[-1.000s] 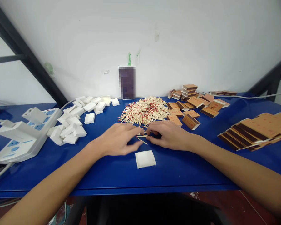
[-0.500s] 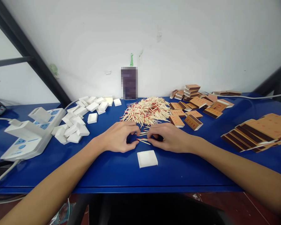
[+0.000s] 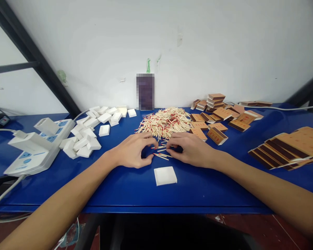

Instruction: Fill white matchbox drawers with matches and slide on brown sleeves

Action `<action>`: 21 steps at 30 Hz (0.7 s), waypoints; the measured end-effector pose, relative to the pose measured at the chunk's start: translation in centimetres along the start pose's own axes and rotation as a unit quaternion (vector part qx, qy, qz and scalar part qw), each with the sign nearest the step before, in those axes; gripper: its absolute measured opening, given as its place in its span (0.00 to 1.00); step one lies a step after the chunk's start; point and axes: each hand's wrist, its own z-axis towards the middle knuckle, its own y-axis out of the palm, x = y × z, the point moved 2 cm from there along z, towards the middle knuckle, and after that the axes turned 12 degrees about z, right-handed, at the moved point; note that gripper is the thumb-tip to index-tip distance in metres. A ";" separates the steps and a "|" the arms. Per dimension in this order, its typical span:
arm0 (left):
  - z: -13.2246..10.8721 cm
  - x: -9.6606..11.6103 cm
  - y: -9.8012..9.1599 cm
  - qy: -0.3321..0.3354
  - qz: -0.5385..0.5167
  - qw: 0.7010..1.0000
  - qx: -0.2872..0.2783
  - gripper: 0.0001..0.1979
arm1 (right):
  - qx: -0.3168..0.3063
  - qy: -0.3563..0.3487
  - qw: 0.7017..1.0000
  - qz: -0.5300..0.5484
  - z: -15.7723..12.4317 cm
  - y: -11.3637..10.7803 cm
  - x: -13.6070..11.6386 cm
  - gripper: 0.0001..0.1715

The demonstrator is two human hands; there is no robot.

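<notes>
My left hand [image 3: 137, 150] rests low over the table, thumb and forefinger apart at the red heads of several loose matches [image 3: 161, 157]. Across from it, my right hand [image 3: 189, 149] has its thumb and fingertips curled close together at the plain ends of matches. Its fingers partly hide the matches there. Just behind both hands lies a big pile of red-tipped matches [image 3: 165, 121]. In front of them a white matchbox tray [image 3: 165, 175] lies on the blue table.
White trays [image 3: 87, 123] are heaped on the left beside a power strip [image 3: 45, 158] with plugs and cables. Orange matchbox sleeves [image 3: 219, 114] are scattered at the back right, and flattened sleeves [image 3: 297, 144] overlap at the right. A dark blurred panel [image 3: 145, 92] stands against the wall.
My right hand has drawn slightly to the right, widening the gap between the hands. More of the loose matches shows between them. The view has shifted a little.
</notes>
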 end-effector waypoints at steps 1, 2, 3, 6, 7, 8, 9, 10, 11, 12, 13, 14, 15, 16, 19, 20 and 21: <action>0.0 0.0 0.0 0.001 0.001 1.000 -0.001 0.13 | -0.001 0.003 1.000 -0.002 0.0 -0.1 0.0 0.09; 0.0 0.0 0.1 0.001 0.003 1.000 -0.002 0.13 | -0.003 0.006 1.000 -0.006 0.0 -0.1 -0.1 0.09; 0.0 0.0 0.1 0.001 0.005 1.000 -0.003 0.14 | -0.006 0.008 1.000 -0.010 0.0 -0.1 -0.1 0.10; 0.0 -0.1 0.2 -0.004 0.010 1.000 -0.005 0.14 | -0.015 0.006 1.000 -0.020 -0.1 -0.2 -0.1 0.13; 0.0 -0.1 0.2 -0.006 0.010 1.000 -0.004 0.14 | -0.017 0.004 1.000 -0.018 -0.1 -0.2 -0.1 0.14; 0.0 -0.2 0.2 -0.007 0.011 1.000 -0.002 0.13 | -0.016 0.003 1.000 -0.014 -0.1 -0.3 -0.2 0.15; 0.0 -0.2 0.3 -0.009 0.012 1.000 0.000 0.13 | -0.015 0.001 1.000 -0.007 -0.1 -0.4 -0.2 0.14; 0.0 -0.3 0.3 -0.009 0.015 1.000 0.003 0.13 | -0.013 -0.001 1.000 0.001 -0.1 -0.5 -0.3 0.11; 0.1 -0.3 0.3 -0.010 0.018 1.000 0.006 0.12 | -0.014 -0.005 1.000 0.008 -0.1 -0.6 -0.4 0.09; 0.1 -0.4 0.3 -0.010 0.021 1.000 0.009 0.12 | -0.018 -0.012 1.000 0.011 -0.1 -0.7 -0.4 0.09; 0.2 -0.4 0.4 -0.008 0.022 1.000 0.011 0.13 | -0.025 -0.020 0.999 0.013 -0.1 -0.8 -0.4 0.11; 0.2 -0.4 0.4 -0.006 0.021 1.000 0.013 0.13 | -0.034 -0.028 0.999 0.014 -0.2 -0.9 -0.3 0.14; 0.2 -0.4 0.4 -0.002 0.020 1.000 0.015 0.14 | -0.043 -0.035 0.998 0.016 -0.2 -0.9 -0.3 0.16; 0.2 -0.5 0.5 0.002 0.018 1.000 0.016 0.15 | -0.050 -0.039 0.998 0.020 -0.2 -0.9 -0.1 0.17; 0.2 -0.5 0.5 0.009 0.017 1.000 0.015 0.17 | -0.056 -0.041 0.997 0.041 -0.3 -0.7 0.3 0.18; 0.2 -0.5 0.5 0.010 0.018 1.000 0.015 0.17 | -0.055 -0.041 0.997 0.045 -0.3 -0.6 0.4 0.18; 0.2 -0.5 0.5 0.011 0.019 1.000 0.014 0.17 | -0.054 -0.040 0.997 0.046 -0.3 -0.6 0.5 0.17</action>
